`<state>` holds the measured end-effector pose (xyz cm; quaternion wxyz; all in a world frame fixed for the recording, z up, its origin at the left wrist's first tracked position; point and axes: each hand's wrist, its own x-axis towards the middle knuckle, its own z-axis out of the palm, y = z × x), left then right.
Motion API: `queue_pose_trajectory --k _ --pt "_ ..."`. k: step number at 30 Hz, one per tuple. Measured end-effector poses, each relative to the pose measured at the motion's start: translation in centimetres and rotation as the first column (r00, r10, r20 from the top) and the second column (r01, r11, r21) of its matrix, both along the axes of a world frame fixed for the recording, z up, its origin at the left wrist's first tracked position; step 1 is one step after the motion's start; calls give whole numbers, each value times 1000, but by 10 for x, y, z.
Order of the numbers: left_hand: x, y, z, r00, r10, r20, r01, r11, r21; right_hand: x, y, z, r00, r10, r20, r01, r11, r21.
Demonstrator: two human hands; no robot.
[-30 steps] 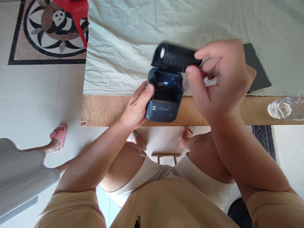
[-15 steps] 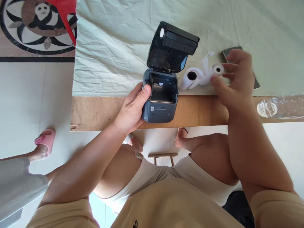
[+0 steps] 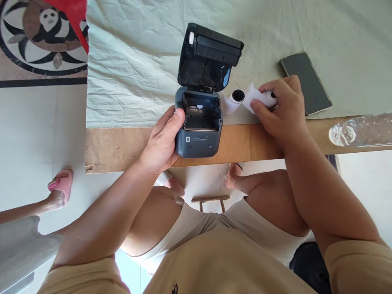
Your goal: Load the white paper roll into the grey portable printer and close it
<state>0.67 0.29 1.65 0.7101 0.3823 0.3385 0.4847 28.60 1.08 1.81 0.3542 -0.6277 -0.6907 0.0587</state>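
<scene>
At the tabletop's (image 3: 122, 148) near edge, the left hand (image 3: 162, 141) grips a dark printer-like device (image 3: 200, 147) by its side; a firm hold, thumb (image 3: 178, 117) out of the hollow (image 3: 200, 120), serves best. Just past that edge, the right hand (image 3: 283, 108) pinches a small white roll (image 3: 266, 99) (gently, I'd say, lest the loose paper (image 3: 251, 93) crease) near another white roll (image 3: 232, 105). Farther in leans the open lid (image 3: 196, 71).

Two hands (image 3: 162, 141) (image 3: 284, 108), one portable printer (image 3: 199, 143), two white paper rolls (image 3: 230, 107) (image 3: 265, 99), one smartphone (image 3: 306, 82), one clear plastic bottle (image 3: 364, 131), one tablecloth (image 3: 134, 61) and one visible pink slipper (image 3: 65, 185) are counted.
</scene>
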Motion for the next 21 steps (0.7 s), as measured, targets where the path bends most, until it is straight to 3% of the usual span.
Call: queue_pose_trajectory --k 5,10,15,21 --pt "4 0 2 999 19 -41 -20 1000 -9 2 -5 0 996 45 -83 -53 994 -95" --pt "4 0 4 999 18 -31 -19 1000 -17 4 -6 -1 998 -40 -45 38 998 -44" --pt "3 0 5 999 12 -35 -12 1000 -18 3 -8 0 989 68 -134 -85 989 -121" --pt "2 -1 5 999 2 -44 -4 999 -41 -5 -9 5 997 -72 14 73 993 -90"
